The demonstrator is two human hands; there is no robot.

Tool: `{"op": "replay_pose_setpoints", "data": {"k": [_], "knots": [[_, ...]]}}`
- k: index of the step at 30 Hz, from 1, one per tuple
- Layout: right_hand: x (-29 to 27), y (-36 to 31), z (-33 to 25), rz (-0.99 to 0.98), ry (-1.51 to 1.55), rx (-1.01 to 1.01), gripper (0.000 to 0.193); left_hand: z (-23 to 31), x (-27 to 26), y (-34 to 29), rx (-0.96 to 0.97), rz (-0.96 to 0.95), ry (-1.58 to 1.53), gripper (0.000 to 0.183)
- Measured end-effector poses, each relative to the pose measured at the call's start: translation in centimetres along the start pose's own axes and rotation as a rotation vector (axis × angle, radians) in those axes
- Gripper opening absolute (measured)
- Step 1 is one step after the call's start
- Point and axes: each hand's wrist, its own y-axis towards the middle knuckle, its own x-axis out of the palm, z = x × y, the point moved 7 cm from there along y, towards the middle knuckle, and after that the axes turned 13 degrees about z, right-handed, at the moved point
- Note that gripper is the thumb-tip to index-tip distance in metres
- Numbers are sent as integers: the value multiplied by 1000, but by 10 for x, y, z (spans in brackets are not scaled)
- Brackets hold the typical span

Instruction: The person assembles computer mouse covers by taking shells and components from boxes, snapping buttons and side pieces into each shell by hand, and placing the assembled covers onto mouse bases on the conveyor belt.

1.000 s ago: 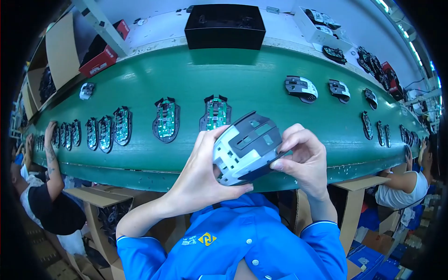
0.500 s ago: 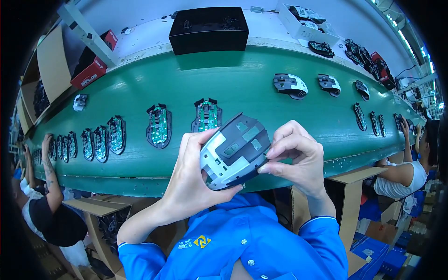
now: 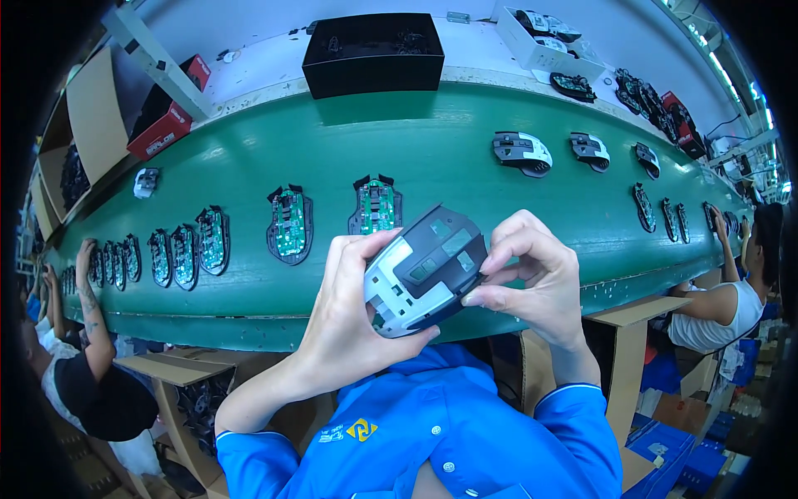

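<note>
My left hand (image 3: 337, 303) is closed round a grey and white computer mouse (image 3: 424, 270), held tilted above the near edge of the green belt. Its thumb lies along the lower side and its fingers along the upper left. My right hand (image 3: 532, 279) pinches thumb and forefinger together at the mouse's right edge. Whatever sits between those fingertips is too small to make out. Just beyond the mouse, an open mouse base with a green circuit board (image 3: 376, 206) lies on the belt, and another open mouse base (image 3: 289, 224) lies left of it.
More open mouse bases (image 3: 213, 239) line the green belt (image 3: 399, 141). Assembled mice (image 3: 522, 153) lie at the far right. A black box (image 3: 372, 71) stands on the back shelf. Cardboard boxes (image 3: 619, 366) flank me. Co-workers sit left (image 3: 100, 374) and right (image 3: 727, 312).
The mouse bases and assembled mice on the belt have shifted slightly right. My hands and the held mouse have moved a little right too, with the grip unchanged.
</note>
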Motion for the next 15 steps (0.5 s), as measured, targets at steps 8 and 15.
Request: {"op": "replay_pose_setpoints", "data": {"k": [8, 15], "knots": [[27, 4, 10, -222, 144, 112, 105, 5, 4, 3, 27, -83, 20, 80], [38, 6, 21, -223, 373, 162, 104, 8, -3, 3, 78, -51, 72, 75]]}}
